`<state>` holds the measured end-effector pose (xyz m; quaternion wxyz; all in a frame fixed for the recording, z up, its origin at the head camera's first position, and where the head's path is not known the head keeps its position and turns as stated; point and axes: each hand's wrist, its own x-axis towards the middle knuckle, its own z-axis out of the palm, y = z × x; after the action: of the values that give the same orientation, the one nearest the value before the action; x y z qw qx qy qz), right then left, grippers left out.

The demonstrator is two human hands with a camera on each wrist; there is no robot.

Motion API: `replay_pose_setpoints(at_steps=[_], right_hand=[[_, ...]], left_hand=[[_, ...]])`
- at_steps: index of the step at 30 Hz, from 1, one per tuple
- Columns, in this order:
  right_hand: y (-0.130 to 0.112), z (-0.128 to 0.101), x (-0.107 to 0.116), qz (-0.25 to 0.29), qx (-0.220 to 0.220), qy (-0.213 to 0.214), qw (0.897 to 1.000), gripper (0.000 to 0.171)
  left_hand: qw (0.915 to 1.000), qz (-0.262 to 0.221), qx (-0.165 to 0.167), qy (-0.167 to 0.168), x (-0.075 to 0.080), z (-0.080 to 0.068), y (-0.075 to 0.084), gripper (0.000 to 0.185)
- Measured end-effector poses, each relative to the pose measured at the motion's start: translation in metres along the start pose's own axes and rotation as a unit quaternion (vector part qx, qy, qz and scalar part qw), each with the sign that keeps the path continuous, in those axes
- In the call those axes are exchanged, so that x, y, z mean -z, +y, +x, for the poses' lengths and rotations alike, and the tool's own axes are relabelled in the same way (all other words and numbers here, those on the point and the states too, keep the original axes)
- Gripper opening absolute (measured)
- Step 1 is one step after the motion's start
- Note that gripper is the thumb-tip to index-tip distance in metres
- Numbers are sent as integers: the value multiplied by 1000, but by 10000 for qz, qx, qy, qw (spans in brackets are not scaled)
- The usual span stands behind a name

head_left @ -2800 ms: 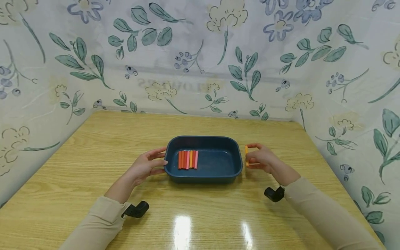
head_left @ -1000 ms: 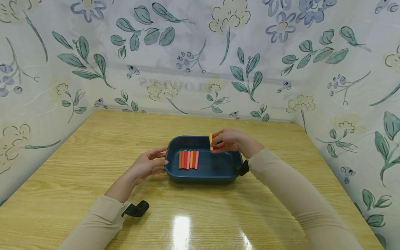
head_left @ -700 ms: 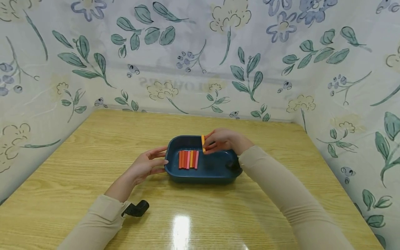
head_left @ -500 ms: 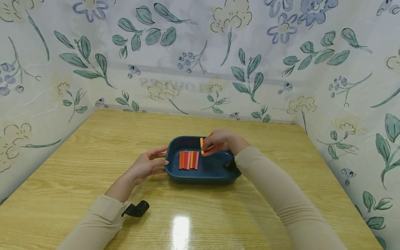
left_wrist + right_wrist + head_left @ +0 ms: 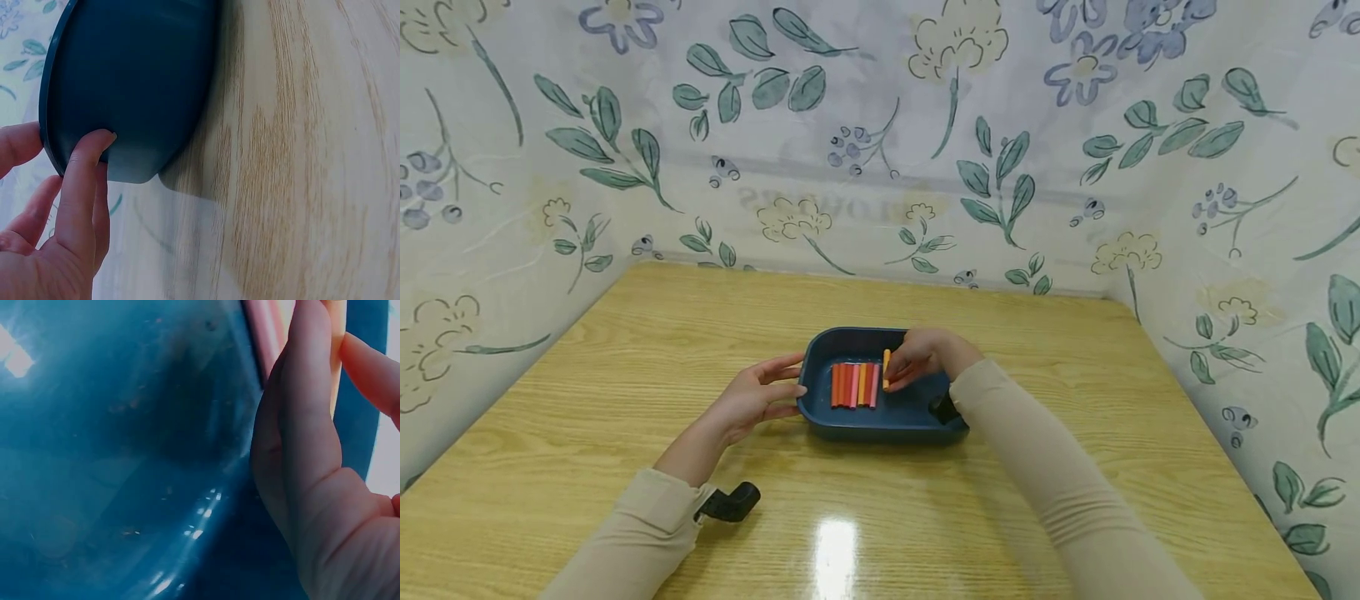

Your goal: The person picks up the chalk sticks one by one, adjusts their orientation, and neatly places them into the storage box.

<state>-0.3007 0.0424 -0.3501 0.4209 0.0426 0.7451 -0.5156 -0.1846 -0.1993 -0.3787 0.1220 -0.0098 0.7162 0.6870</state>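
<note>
Sticks (image 5: pixel 853 384) in red, orange and pink lie side by side on the floor of a dark blue tray (image 5: pixel 842 419), toward its left half. The tray sits near the middle of a pale wooden bench (image 5: pixel 587 367) walled in by flowered cloth (image 5: pixel 880 125).

The right hand (image 5: pixel 917 357) reaches into the tray from the right and pinches an orange stick (image 5: pixel 886 369) between thumb and fingertips, its grip clamped on that stick. The stick stands nearly upright along the line of the others, just beside the right edge of the row, low inside the tray; whether its lower end touches the floor cannot be told. In the right wrist view the fingers (image 5: pixel 306 394) curl close over the glossy blue floor (image 5: pixel 125 456), with the pink end of the row (image 5: pixel 265 331) just past them.

The left hand (image 5: pixel 752 400) rests against the tray's left end. In the left wrist view one straight finger (image 5: pixel 84 181) presses flat on the outer wall (image 5: pixel 137 81) and another fingertip (image 5: pixel 19 147) lies at the rim (image 5: pixel 47 119), so this grip is apart, touching without closing round the tray.

Both forearms wear beige sleeves (image 5: pixel 640 533), each with a small black camera mount (image 5: pixel 730 502) at the wrist. Glare from overhead light shows on the bench's near edge (image 5: pixel 835 558).
</note>
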Motion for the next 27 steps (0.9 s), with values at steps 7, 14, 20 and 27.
replay_pose_setpoints(at_steps=[7, 14, 20, 27], right_hand=[[7, 7, -2, -167, 5, -96, 9998, 60], [10, 8, -3, -160, -29, -78, 9998, 43], [8, 4, -1, -131, -105, -42, 9999, 44], [0, -1, 0, -73, -14, 96, 9999, 45]], left_hand=[[10000, 31, -11, -4, 0, -1, 0, 63], [10000, 12, -19, 4, 0, 0, 0, 63], [9999, 0, -88, -75, 0, 0, 1, 63], [10000, 3, -32, -26, 0, -1, 0, 63]])
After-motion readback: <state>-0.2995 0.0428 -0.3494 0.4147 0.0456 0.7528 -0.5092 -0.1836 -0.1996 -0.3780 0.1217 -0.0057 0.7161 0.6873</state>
